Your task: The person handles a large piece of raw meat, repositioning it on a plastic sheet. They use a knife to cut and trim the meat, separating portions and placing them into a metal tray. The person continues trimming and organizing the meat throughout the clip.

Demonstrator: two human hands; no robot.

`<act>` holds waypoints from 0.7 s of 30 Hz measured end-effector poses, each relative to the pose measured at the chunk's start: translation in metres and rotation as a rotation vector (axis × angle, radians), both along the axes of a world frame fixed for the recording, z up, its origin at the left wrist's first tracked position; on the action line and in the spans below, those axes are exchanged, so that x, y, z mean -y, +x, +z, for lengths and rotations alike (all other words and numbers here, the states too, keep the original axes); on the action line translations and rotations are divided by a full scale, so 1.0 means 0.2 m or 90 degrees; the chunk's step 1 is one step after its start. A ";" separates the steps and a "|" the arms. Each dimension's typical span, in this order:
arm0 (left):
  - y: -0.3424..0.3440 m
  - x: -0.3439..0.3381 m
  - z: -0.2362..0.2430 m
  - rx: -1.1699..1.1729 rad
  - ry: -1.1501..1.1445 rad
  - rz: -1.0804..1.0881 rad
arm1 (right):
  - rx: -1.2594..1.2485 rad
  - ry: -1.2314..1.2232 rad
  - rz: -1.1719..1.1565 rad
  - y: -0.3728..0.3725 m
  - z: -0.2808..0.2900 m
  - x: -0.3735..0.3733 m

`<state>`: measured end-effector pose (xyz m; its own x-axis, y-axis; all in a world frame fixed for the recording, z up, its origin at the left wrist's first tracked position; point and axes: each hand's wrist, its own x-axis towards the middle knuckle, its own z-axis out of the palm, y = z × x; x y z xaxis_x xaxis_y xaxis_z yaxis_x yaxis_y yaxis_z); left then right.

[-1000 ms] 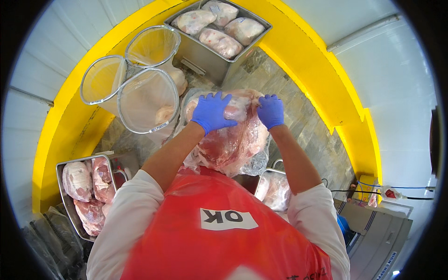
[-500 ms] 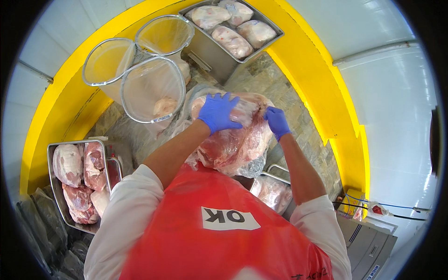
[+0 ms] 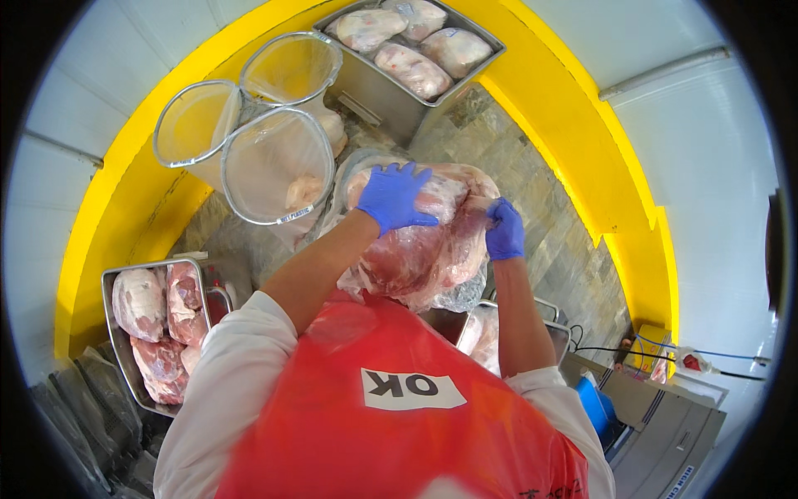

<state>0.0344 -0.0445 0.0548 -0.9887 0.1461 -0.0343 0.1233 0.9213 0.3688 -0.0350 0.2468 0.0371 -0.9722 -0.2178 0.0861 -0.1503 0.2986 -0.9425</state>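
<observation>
A large piece of pinkish raw meat [image 3: 407,258] in clear plastic lies in front of my red apron [image 3: 366,333]. My left hand [image 3: 397,200], in a blue glove, rests on its upper left with fingers spread. My right hand [image 3: 504,233], also gloved, is at the meat's right edge, fingers curled and pinched on what looks like plastic film or the meat's edge.
A steel bin of packed meat [image 3: 357,62] stands at the back. Three bag-lined rings [image 3: 270,154] are at upper left. Meat-filled steel trays stand low left [image 3: 156,295] and behind my right forearm [image 3: 475,345]. A yellow wall base [image 3: 611,166] curves around; cables [image 3: 615,349] run at right.
My right hand has moved rightward and down, drawing out the edge it grips. My left hand stays spread on the meat, shifted slightly right in view.
</observation>
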 end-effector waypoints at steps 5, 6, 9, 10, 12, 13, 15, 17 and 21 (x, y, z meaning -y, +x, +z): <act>-0.01 -0.01 -0.01 -0.017 0.014 -0.011 | -0.035 0.087 -0.015 0.09 -0.04 0.04; -0.01 0.00 0.00 0.002 0.009 -0.006 | -0.245 0.251 0.046 0.12 0.00 0.05; -0.05 -0.03 0.01 0.030 -0.003 -0.029 | -0.268 0.399 0.016 0.27 -0.09 0.02; -0.06 -0.04 0.01 0.026 -0.009 -0.031 | -0.277 0.361 0.008 0.31 -0.11 0.02; -0.06 -0.06 0.04 0.026 -0.018 -0.028 | -0.300 0.280 -0.001 0.37 -0.14 0.02; -0.06 -0.07 0.04 0.023 -0.030 -0.032 | -0.314 0.267 0.007 0.39 -0.14 -0.02; -0.06 -0.07 0.05 0.018 -0.054 -0.031 | -0.342 0.240 0.032 0.40 -0.11 -0.09; -0.07 -0.05 0.04 0.014 -0.071 -0.046 | -0.329 0.225 -0.096 0.28 -0.07 -0.17; -0.11 -0.10 0.05 0.023 -0.075 -0.066 | -0.174 0.121 -0.059 -0.07 -0.21 -0.34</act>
